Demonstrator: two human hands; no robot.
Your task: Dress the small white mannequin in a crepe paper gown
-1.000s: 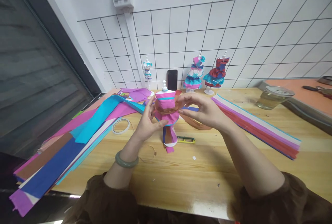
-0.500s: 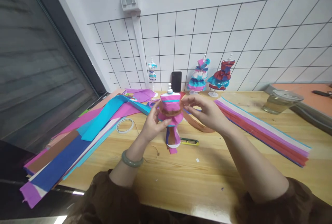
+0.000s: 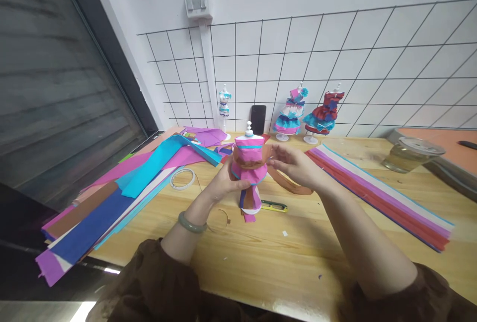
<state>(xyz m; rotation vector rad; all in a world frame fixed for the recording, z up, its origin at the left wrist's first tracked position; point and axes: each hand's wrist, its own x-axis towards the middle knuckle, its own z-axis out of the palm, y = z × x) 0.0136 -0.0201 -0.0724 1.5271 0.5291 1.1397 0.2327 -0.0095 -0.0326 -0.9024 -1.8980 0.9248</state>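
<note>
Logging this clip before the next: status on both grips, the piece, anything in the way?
Left grip holding pink-dressed mannequin, upright. Right grip at brown strip across its waist, pinch unclear. Possible obstacle: yellow-green tool beside its base.

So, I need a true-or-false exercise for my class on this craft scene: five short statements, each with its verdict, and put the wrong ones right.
1. The left hand grips the pink-dressed mannequin. True.
2. The cutter is in the right hand. False: the cutter lies on the table; the right hand is at the brown band on the pink-dressed mannequin.
3. The phone is left of the red-dressed mannequin. True.
4. The tape roll is to the right of the cutter. False: the tape roll is to its left.
5. A green bangle circles the left wrist. True.
</note>
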